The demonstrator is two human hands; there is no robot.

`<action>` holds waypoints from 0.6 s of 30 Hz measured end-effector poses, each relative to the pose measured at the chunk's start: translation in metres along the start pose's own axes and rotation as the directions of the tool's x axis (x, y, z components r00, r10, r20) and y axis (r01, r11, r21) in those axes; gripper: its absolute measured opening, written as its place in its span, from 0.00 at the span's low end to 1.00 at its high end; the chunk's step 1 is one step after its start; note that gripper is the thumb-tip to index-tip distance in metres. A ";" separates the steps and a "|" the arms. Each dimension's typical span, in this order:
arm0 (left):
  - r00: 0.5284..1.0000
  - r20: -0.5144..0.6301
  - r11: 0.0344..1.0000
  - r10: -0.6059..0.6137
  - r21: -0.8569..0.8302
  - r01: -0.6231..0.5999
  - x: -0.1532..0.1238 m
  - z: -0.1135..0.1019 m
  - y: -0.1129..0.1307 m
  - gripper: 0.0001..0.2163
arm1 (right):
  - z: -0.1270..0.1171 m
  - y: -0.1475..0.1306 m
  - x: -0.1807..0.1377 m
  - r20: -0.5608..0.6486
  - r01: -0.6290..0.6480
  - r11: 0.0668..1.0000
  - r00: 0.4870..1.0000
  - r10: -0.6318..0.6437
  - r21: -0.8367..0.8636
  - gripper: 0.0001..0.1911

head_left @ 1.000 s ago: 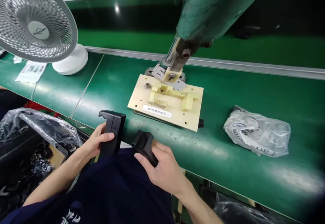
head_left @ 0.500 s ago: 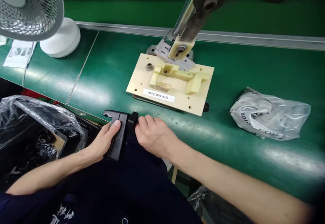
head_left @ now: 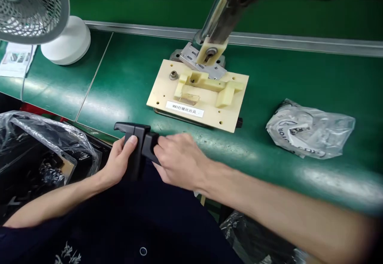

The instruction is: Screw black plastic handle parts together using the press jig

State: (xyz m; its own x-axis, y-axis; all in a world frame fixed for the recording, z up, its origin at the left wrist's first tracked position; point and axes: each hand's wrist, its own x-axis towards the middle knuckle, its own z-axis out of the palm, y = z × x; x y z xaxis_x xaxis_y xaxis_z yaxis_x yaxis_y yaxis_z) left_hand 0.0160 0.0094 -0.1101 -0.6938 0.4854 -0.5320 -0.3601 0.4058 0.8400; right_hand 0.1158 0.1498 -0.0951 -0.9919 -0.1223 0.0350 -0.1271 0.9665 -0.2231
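Observation:
My left hand (head_left: 119, 162) grips a black plastic housing (head_left: 134, 136) with a hooked tab, held at the near edge of the green belt. My right hand (head_left: 176, 158) presses a second, smaller black plastic part (head_left: 149, 146) against the housing's right side, fingers curled round it. Both hands are closed over my lap in dark blue clothing. Beyond them lies a cream fixture plate (head_left: 197, 96) with raised blocks and a white label. A press head (head_left: 211, 50) hangs over its far edge.
A white desk fan (head_left: 32, 8) with round base (head_left: 67, 42) stands at the far left. A crumpled plastic bag (head_left: 308, 128) lies on the belt (head_left: 125, 80) at right. A plastic-lined bin of black parts (head_left: 38, 156) is at my left. A paper sheet (head_left: 16, 58) lies far left.
The two black parts, apart one second ago, have come together. My right hand moved left and up to the housing. The view tilted down and nearer to the belt.

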 end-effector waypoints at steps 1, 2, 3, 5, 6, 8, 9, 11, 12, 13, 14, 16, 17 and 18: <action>0.996 0.006 0.994 0.094 0.048 -0.094 0.001 -0.002 -0.003 0.17 | 0.009 -0.002 -0.006 -0.063 -0.039 0.998 0.997 0.042 0.040 0.07; 0.987 0.027 0.983 0.159 0.090 -0.161 0.001 -0.004 -0.006 0.16 | 0.019 -0.005 -0.011 -0.132 -0.059 0.996 0.989 0.067 0.062 0.07; 0.979 0.054 0.971 0.197 0.125 -0.202 0.001 -0.006 -0.008 0.15 | 0.027 -0.007 -0.015 -0.201 -0.065 0.995 0.977 0.078 0.069 0.08; 0.971 0.100 0.956 0.218 0.180 -0.234 0.001 -0.009 -0.010 0.13 | 0.041 -0.012 -0.021 -0.318 -0.070 0.996 0.944 0.086 0.060 0.08; 0.969 0.120 0.951 0.215 0.201 -0.236 0.001 -0.011 -0.010 0.12 | 0.046 -0.013 -0.022 -0.359 -0.071 0.996 0.929 0.083 0.047 0.08; 0.967 0.156 0.945 0.202 0.228 -0.234 0.002 -0.013 -0.008 0.11 | 0.052 -0.015 -0.023 -0.415 -0.061 0.998 0.908 0.057 0.002 0.07; 0.965 0.172 0.943 0.196 0.237 -0.234 0.003 -0.014 -0.007 0.11 | 0.053 -0.015 -0.023 -0.436 -0.057 0.998 0.899 0.038 -0.031 0.08; 0.963 0.205 0.942 0.176 0.249 -0.225 0.004 -0.014 -0.005 0.12 | 0.053 -0.013 -0.024 -0.481 -0.055 0.992 0.877 -0.008 -0.117 0.10; 0.966 0.212 0.948 0.152 0.246 -0.203 0.004 -0.014 -0.005 0.13 | 0.052 -0.012 -0.025 -0.501 -0.056 0.983 0.865 -0.039 -0.174 0.11; 0.972 0.205 0.959 0.111 0.235 -0.159 0.003 -0.014 -0.005 0.14 | 0.051 -0.011 -0.026 -0.509 -0.054 0.970 0.857 -0.077 -0.237 0.12; 0.981 0.187 0.972 0.049 0.215 -0.090 0.002 -0.013 -0.005 0.16 | 0.050 -0.010 -0.026 -0.502 -0.043 0.954 0.857 -0.117 -0.297 0.13; 0.982 0.140 0.981 -0.125 0.166 0.101 -0.003 -0.011 -0.007 0.20 | 0.047 -0.009 -0.027 -0.451 0.005 0.924 0.872 -0.191 -0.382 0.14; 0.969 0.120 0.969 -0.218 0.149 0.199 -0.005 -0.010 -0.007 0.22 | 0.045 -0.009 -0.026 -0.415 0.037 0.916 0.884 -0.216 -0.400 0.14; 0.950 0.109 0.950 -0.294 0.140 0.278 -0.008 -0.009 -0.008 0.24 | 0.043 -0.010 -0.026 -0.383 0.069 0.912 0.893 -0.237 -0.403 0.14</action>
State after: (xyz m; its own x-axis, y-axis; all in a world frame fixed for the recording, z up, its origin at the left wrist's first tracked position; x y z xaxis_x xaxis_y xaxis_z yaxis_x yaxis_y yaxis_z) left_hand 0.0183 -0.0046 -0.1116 -0.4850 0.4256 -0.7640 -0.4481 0.6293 0.6350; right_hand 0.1423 0.1339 -0.1353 -0.8533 -0.2516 0.4567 -0.1817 0.9645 0.1918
